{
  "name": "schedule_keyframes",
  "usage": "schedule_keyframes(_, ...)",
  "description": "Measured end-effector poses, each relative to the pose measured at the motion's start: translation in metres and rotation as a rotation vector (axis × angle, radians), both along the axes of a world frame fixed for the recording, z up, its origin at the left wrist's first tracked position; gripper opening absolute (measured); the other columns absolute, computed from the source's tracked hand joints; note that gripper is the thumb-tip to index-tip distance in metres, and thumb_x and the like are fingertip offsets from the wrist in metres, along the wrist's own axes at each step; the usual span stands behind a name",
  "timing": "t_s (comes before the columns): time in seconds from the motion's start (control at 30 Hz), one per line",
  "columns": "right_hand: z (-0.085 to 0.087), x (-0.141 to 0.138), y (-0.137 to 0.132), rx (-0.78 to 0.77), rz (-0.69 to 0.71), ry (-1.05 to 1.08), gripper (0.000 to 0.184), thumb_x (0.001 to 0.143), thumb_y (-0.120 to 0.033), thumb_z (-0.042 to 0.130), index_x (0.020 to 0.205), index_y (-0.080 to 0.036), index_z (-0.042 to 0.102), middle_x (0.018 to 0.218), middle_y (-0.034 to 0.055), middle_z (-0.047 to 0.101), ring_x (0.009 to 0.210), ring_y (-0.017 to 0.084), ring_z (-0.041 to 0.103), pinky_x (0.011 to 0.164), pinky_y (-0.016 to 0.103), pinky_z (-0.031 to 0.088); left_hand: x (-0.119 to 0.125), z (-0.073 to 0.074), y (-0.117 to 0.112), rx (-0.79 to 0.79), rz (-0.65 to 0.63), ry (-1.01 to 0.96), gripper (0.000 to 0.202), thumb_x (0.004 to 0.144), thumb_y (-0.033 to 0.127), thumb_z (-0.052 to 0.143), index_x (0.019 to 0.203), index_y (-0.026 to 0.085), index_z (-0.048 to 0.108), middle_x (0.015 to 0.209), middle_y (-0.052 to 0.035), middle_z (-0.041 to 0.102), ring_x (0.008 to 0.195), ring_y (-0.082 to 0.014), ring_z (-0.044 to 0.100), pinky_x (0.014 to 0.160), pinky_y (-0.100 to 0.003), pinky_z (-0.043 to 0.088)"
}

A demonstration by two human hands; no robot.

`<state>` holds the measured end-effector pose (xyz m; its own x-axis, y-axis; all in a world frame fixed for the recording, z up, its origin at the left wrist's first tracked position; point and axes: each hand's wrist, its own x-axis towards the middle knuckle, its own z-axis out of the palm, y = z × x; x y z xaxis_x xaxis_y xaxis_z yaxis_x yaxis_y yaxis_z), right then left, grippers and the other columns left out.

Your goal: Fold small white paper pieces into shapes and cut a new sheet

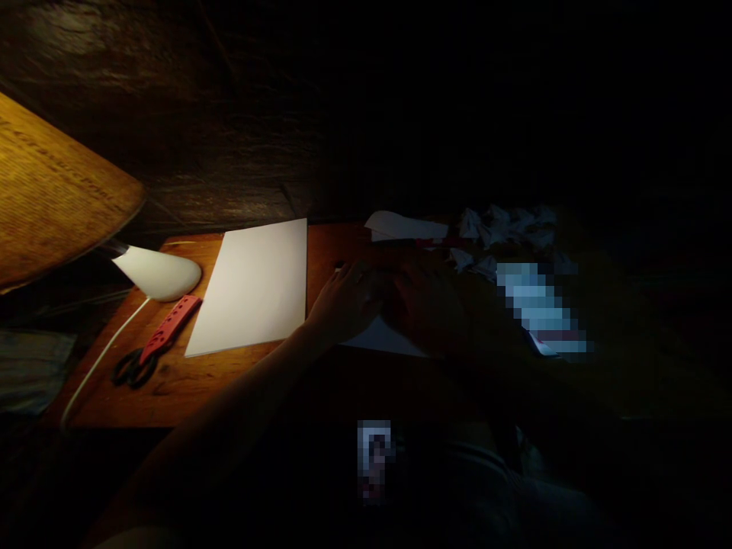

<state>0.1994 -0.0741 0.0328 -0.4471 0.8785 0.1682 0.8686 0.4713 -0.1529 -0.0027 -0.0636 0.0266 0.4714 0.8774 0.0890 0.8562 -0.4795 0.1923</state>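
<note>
My left hand point(348, 299) rests on a white sheet of paper point(382, 337) on the wooden desk point(229, 381), with its fingers spread and lying on the sheet. My right hand point(426, 305) lies just to its right on the same sheet. It is deep in shadow, so its fingers are hard to make out. A stack of white paper point(252, 286) lies to the left of my left hand, apart from it.
A white lamp head point(158, 273) with its cord lights the desk's left side. Scissors in a red sheath point(154, 345) lie beside it. Another white sheet point(406, 226) and several small folded or crumpled paper pieces point(497, 225) sit at the back right. The surroundings are dark.
</note>
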Motion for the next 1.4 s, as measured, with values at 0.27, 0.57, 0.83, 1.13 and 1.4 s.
schedule_keyframes(0.27,-0.002,0.001,0.000,-0.012,0.001,0.022,0.043,0.108,-0.037,0.062,0.140,-0.012,0.076,0.136,0.0213,0.071,0.126,0.036,0.060,0.101,0.047,0.045,0.001,-0.005,0.001,0.013,0.016,-0.003,0.041,0.103,0.031,0.067,0.139,0.010,0.068,0.144,-0.0214,0.064,0.134,-0.0399,0.064,0.115,-0.059,0.059)
schedule_keyframes(0.57,-0.005,-0.001,0.001,-0.018,0.054,0.062,0.044,0.106,-0.035,0.062,0.140,-0.011,0.076,0.138,0.0213,0.071,0.126,0.036,0.062,0.102,0.047,0.047,-0.001,-0.006,0.002,0.039,0.008,-0.013,0.037,0.100,0.025,0.065,0.135,0.015,0.069,0.139,-0.0194,0.066,0.130,-0.0381,0.065,0.112,-0.058,0.060)
schedule_keyframes(0.83,-0.009,-0.001,0.003,-0.014,0.040,0.058,0.046,0.105,-0.035,0.062,0.143,-0.011,0.076,0.140,0.0214,0.070,0.127,0.037,0.061,0.103,0.048,0.045,-0.001,-0.004,0.003,0.031,0.002,-0.016,0.038,0.101,0.029,0.065,0.137,0.014,0.068,0.143,-0.0195,0.066,0.131,-0.0386,0.064,0.113,-0.059,0.058)
schedule_keyframes(1.13,-0.003,-0.002,0.001,-0.048,0.027,0.040,0.050,0.106,-0.035,0.060,0.148,-0.012,0.074,0.145,0.0220,0.068,0.132,0.037,0.058,0.106,0.049,0.044,0.000,-0.005,0.003,0.041,0.002,0.007,0.039,0.102,0.030,0.066,0.137,0.013,0.068,0.141,-0.0199,0.067,0.130,-0.0384,0.065,0.112,-0.057,0.059)
schedule_keyframes(1.4,0.001,-0.002,0.000,-0.065,0.021,-0.001,0.051,0.108,-0.035,0.058,0.152,-0.014,0.072,0.147,0.0221,0.067,0.132,0.038,0.059,0.105,0.049,0.045,0.000,-0.005,0.004,0.027,0.003,-0.006,0.041,0.102,0.032,0.068,0.140,0.015,0.068,0.143,-0.0194,0.066,0.130,-0.0387,0.065,0.113,-0.058,0.058)
